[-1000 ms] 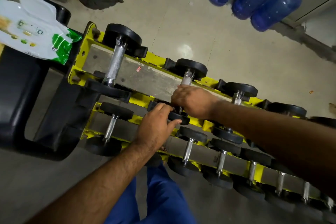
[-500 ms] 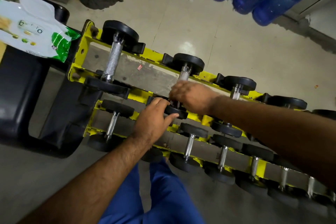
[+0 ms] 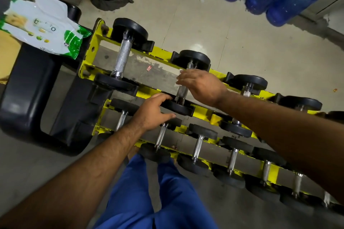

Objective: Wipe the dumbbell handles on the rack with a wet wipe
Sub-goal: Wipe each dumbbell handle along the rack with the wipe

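Head view: right hand [image 3: 202, 87] curled over the second dumbbell's handle [image 3: 182, 91] on the top tier of the rack [image 3: 89, 55], a sliver of wet wipe [image 3: 181, 71] at its fingers; left hand [image 3: 152, 115] lies open on that dumbbell's near head [image 3: 176, 107]. Risks: wipe slides out of that light grip, or dumbbell rolls if bracing eases

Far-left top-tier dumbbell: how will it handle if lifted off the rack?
The dumbbell is probably heavy for its size: thick black end plates, steel bar. Its knurled handle should resist slipping. The round plates suggest it would roll on the floor; the yellow rack cradles them now.
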